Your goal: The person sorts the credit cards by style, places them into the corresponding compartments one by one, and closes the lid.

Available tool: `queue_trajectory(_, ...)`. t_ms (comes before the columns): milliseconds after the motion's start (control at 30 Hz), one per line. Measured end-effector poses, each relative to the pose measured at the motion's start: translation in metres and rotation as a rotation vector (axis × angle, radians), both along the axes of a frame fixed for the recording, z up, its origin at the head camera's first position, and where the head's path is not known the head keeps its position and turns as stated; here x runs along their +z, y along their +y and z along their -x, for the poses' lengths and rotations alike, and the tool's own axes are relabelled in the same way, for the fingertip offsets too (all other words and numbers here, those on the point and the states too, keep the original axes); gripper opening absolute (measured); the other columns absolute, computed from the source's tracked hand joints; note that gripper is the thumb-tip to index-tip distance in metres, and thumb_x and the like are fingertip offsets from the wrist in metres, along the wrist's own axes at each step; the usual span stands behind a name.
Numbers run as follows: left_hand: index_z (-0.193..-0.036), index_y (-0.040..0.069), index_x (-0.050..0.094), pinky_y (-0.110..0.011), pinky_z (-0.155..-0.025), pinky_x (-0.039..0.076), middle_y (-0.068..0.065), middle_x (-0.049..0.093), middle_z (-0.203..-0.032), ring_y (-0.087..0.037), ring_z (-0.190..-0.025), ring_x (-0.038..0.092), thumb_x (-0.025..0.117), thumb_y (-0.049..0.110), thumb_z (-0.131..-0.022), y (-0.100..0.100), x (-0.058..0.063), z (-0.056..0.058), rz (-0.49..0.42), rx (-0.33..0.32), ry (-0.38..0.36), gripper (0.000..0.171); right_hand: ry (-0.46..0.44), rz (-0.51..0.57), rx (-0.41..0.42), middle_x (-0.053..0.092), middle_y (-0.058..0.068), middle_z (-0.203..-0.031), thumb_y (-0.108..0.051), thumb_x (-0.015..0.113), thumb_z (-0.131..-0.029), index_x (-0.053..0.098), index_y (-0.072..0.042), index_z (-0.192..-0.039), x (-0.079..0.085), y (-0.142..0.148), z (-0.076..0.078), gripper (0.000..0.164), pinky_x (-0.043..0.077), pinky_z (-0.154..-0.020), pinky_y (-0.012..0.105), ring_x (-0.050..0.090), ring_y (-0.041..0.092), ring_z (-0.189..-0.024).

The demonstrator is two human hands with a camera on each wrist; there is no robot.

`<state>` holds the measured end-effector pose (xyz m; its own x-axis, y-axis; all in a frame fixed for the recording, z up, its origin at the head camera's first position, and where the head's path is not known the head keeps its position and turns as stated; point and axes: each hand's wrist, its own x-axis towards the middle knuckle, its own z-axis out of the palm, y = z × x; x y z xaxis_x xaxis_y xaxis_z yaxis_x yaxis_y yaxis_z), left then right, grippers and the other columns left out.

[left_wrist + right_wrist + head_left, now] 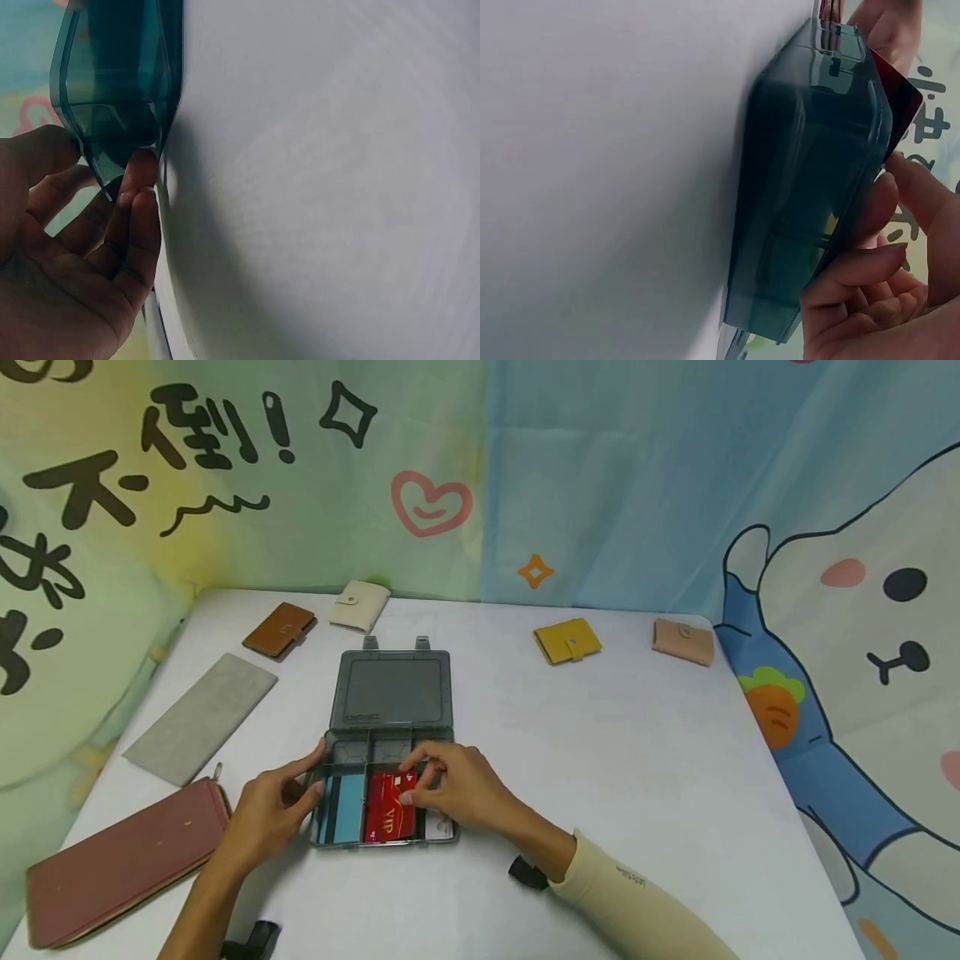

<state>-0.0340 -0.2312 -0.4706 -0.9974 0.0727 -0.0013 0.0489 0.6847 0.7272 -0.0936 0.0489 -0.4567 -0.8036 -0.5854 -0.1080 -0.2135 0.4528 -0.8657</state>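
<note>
A translucent grey box with divided compartments lies on the table, its lid swung back. My left hand grips the box's left side; in the left wrist view the left hand has thumb and fingers around its corner. My right hand pinches a red VIP card at the middle front compartment. In the right wrist view the red card sticks up above the rim, by the right hand's fingertips. A blue card lies in the left compartment, a whitish card in the right.
At the left lie a dark red zip wallet and a flat grey wallet. Farther back are a brown wallet, a cream wallet, a yellow wallet and a pink-beige wallet. A printed curtain hangs behind the table.
</note>
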Motion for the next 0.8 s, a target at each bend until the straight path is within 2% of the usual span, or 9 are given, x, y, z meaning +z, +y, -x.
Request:
queue_trajectory(67, -0.150, 0.018, 0.047, -0.025, -0.053, 0.045, -0.003, 0.067, -0.073, -0.009, -0.061, 0.053, 0.068, 0.009, -0.094, 0.000, 0.000, 0.000, 0.005, 0.003, 0.003, 0.060, 0.029, -0.019, 0.007, 0.070, -0.015, -0.073, -0.032, 0.082, -0.083, 0.067, -0.023, -0.112, -0.001, -0.001, 0.001, 0.034, 0.046, -0.055, 0.026, 0.048, 0.010, -0.041)
queue_trajectory(233, -0.151, 0.017, 0.045, -0.026, -0.052, 0.045, -0.004, 0.065, -0.072, -0.009, -0.061, 0.054, 0.067, 0.009, -0.095, 0.000, 0.000, 0.000, 0.004, 0.004, -0.011, 0.061, 0.173, -0.096, 0.005, 0.066, -0.021, -0.071, -0.038, 0.081, -0.082, 0.067, -0.024, -0.111, -0.006, -0.004, 0.002, 0.035, 0.047, -0.075, 0.026, 0.056, 0.002, -0.058)
queue_trajectory(333, -0.151, 0.017, 0.044, -0.026, -0.052, 0.045, -0.004, 0.064, -0.071, -0.009, -0.060, 0.053, 0.066, 0.009, -0.095, 0.000, 0.001, 0.000, -0.001, 0.003, -0.018, 0.061, 0.210, -0.089, -0.015, 0.065, -0.020, -0.072, -0.038, 0.081, -0.082, 0.068, -0.023, -0.111, -0.007, -0.004, 0.005, 0.035, 0.046, -0.067, 0.025, 0.053, 0.003, -0.056)
queue_trajectory(433, -0.151, 0.018, 0.045, -0.026, -0.052, 0.045, -0.004, 0.063, -0.070, -0.010, -0.060, 0.053, 0.066, 0.009, -0.095, 0.000, 0.001, 0.000, -0.002, 0.005, -0.016, 0.061, 0.187, -0.030, -0.068, 0.065, -0.015, -0.076, -0.035, 0.079, -0.085, 0.069, -0.020, -0.111, -0.004, 0.001, 0.014, 0.032, 0.041, -0.054, 0.024, 0.048, 0.009, -0.051)
queue_trajectory(500, -0.151, 0.019, 0.045, -0.026, -0.052, 0.045, -0.005, 0.065, -0.076, -0.009, -0.060, 0.053, 0.067, 0.009, -0.095, -0.001, 0.000, -0.001, -0.007, 0.010, -0.011, 0.060, 0.157, 0.004, -0.139, 0.065, -0.011, -0.081, -0.034, 0.077, -0.088, 0.068, -0.019, -0.114, -0.003, 0.007, 0.025, 0.031, 0.038, -0.047, 0.025, 0.047, 0.013, -0.051)
queue_trajectory(600, -0.150, 0.020, 0.047, -0.026, -0.052, 0.046, -0.009, 0.068, -0.096, -0.009, -0.061, 0.054, 0.067, 0.010, -0.095, -0.002, -0.001, -0.002, -0.029, 0.021, -0.004, 0.060, 0.103, 0.018, -0.279, 0.066, -0.005, -0.093, -0.034, 0.075, -0.090, 0.065, -0.020, -0.121, -0.004, 0.017, 0.047, 0.035, 0.041, -0.049, 0.028, 0.051, 0.017, -0.057)
queue_trajectory(667, -0.148, 0.020, 0.049, -0.026, -0.052, 0.046, -0.011, 0.067, -0.097, -0.009, -0.061, 0.054, 0.069, 0.011, -0.094, -0.003, -0.002, -0.003, -0.058, 0.031, 0.003, 0.059, 0.041, 0.019, -0.356, 0.066, -0.001, -0.103, -0.034, 0.074, -0.090, 0.061, -0.021, -0.127, -0.007, 0.023, 0.062, 0.041, 0.046, -0.054, 0.029, 0.058, 0.021, -0.061)
queue_trajectory(733, -0.147, 0.021, 0.051, -0.026, -0.052, 0.046, -0.011, 0.066, -0.093, -0.009, -0.063, 0.054, 0.071, 0.011, -0.092, -0.004, -0.003, -0.004, -0.089, 0.035, 0.000, 0.059, -0.036, 0.030, -0.401, 0.065, 0.002, -0.111, -0.034, 0.074, -0.090, 0.056, -0.021, -0.133, -0.010, 0.028, 0.074, 0.048, 0.049, -0.058, 0.030, 0.064, 0.023, -0.068)
queue_trajectory(800, -0.147, 0.022, 0.051, -0.026, -0.054, 0.046, -0.011, 0.065, -0.096, -0.010, -0.067, 0.055, 0.073, 0.011, -0.091, -0.005, -0.003, -0.005, -0.132, 0.033, -0.020, 0.061, -0.125, 0.058, -0.414, 0.066, 0.004, -0.117, -0.034, 0.073, -0.091, 0.051, -0.022, -0.139, -0.013, 0.031, 0.084, 0.055, 0.049, -0.058, 0.029, 0.067, 0.024, -0.072)
